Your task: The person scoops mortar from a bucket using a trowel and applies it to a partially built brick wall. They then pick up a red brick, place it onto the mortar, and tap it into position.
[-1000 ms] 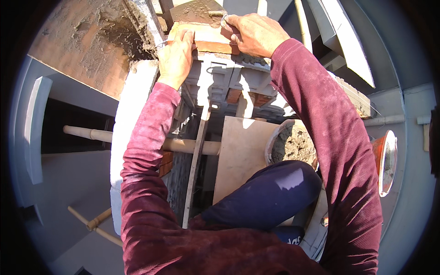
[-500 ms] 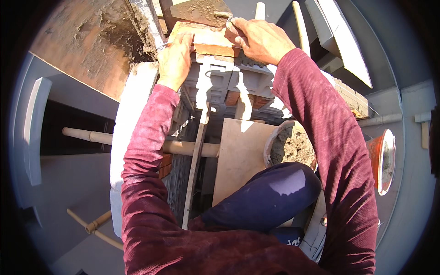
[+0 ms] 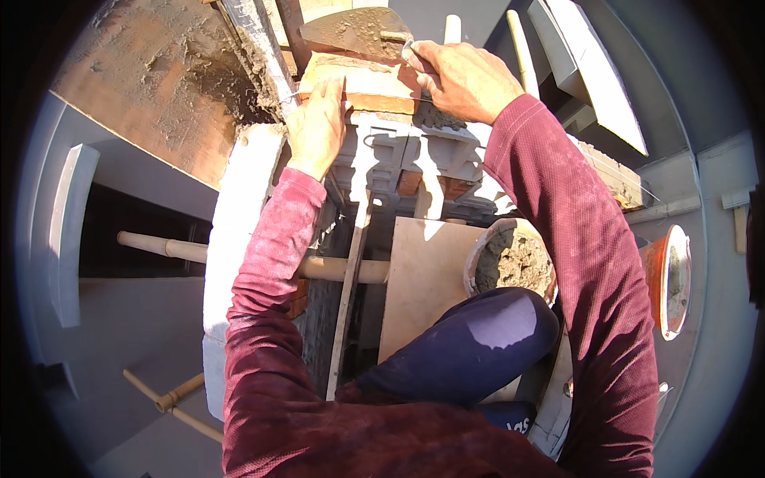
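An orange brick [image 3: 360,83] lies on mortar atop the wall at the far end. A thin string crosses along its near face. My left hand [image 3: 317,127] rests against the brick's left part, fingers stretched out over its near edge. My right hand [image 3: 470,80] is closed around the handle of a trowel [image 3: 351,30], just right of the brick. The trowel's mortar-smeared blade sits behind the brick; its handle is mostly hidden in my fist.
A mortar-smeared board [image 3: 151,88] lies at the upper left, beside a white wall edge [image 3: 239,231]. A bucket of mortar [image 3: 514,259] stands by my knee, near a plywood sheet [image 3: 426,275]. An orange bucket [image 3: 665,279] is at right. A bamboo pole [image 3: 347,269] crosses below.
The view has shifted slightly, so the scene sits a little lower and to the right. My left fingers have slid toward the brick's near edge. The trowel stays in my right hand.
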Motion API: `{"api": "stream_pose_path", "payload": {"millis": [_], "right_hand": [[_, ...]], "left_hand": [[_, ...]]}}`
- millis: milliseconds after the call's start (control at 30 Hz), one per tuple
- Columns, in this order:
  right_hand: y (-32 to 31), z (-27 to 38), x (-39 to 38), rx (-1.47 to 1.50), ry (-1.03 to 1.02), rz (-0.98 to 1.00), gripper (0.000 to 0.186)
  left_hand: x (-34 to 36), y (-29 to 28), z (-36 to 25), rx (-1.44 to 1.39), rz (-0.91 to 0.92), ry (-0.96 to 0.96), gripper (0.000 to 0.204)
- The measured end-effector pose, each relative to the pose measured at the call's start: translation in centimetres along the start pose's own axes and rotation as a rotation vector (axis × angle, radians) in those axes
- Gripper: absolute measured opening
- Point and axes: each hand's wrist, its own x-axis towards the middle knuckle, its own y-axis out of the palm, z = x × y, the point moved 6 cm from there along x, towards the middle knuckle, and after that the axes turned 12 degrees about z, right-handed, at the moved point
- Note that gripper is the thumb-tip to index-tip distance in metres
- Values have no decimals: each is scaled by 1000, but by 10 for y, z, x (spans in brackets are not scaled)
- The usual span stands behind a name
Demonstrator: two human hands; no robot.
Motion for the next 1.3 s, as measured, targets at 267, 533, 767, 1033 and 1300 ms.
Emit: {"api": "stream_pose_path", "payload": {"millis": [267, 533, 767, 1033, 1300], "right_hand": [[1, -5, -7, -17, -40, -125, 40], [21, -3, 2, -29, -54, -29, 33], [22, -7, 10, -34, -44, 41, 24], [16, 1, 11, -20, -41, 38, 16], [-6, -11, -12, 7, -3, -14, 24]], "left_hand": [[-26, 19, -41, -243, -108, 71, 52], [2, 26, -24, -114, -41, -17, 36], [4, 21, -27, -64, -29, -19, 33], [3, 23, -26, -52, -37, 6, 38], [8, 20, -27, 8, 27, 8, 36]]}}
